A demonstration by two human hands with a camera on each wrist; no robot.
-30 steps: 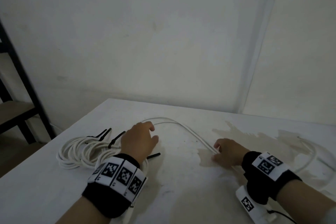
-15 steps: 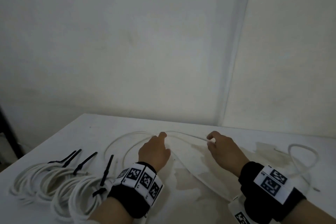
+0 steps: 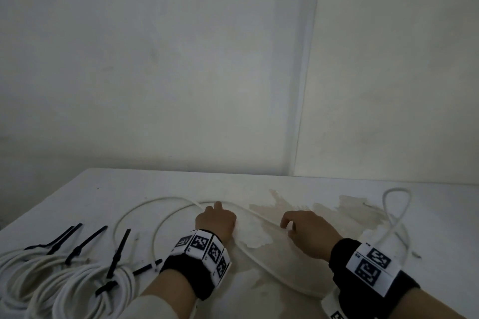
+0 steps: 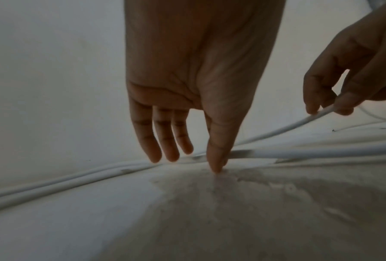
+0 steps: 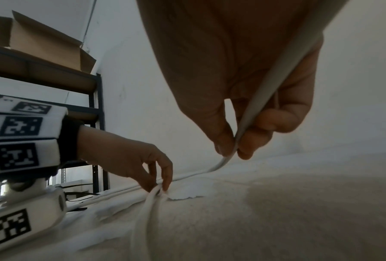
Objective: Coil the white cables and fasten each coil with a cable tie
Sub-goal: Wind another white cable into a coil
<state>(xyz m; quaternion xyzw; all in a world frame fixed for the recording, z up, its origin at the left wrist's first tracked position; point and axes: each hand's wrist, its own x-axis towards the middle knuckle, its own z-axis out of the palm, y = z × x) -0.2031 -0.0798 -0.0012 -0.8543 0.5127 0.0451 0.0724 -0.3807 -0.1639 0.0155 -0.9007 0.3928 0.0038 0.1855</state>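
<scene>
A loose white cable point(image 4: 299, 153) lies in two wide loops on the white table point(image 3: 155, 181). My left hand point(image 3: 215, 220) pins the spot where the loops cross, thumb point(image 4: 216, 159) in front of the cable and the other fingertips on it. My right hand point(image 3: 308, 230) pinches the same cable point(image 5: 277, 79) between thumb and forefinger a hand's width to the right, lifted slightly off the table. The cable's far tail point(image 3: 396, 189) curls at the back right. Several finished coils point(image 3: 77, 290) with black cable ties point(image 3: 118, 254) lie at the front left.
One loose black tie point(image 3: 146, 268) lies beside my left wrist. A worn, stained patch point(image 3: 259, 238) marks the tabletop between my hands. Walls stand close behind the table. A metal shelf rack point(image 5: 98, 123) holding a cardboard box point(image 5: 42, 40) stands to the left.
A second loop now lies beside the first, under my left hand. My right hand brought cable up to the left hand, then drew back to the right along it. The head view swung right.
</scene>
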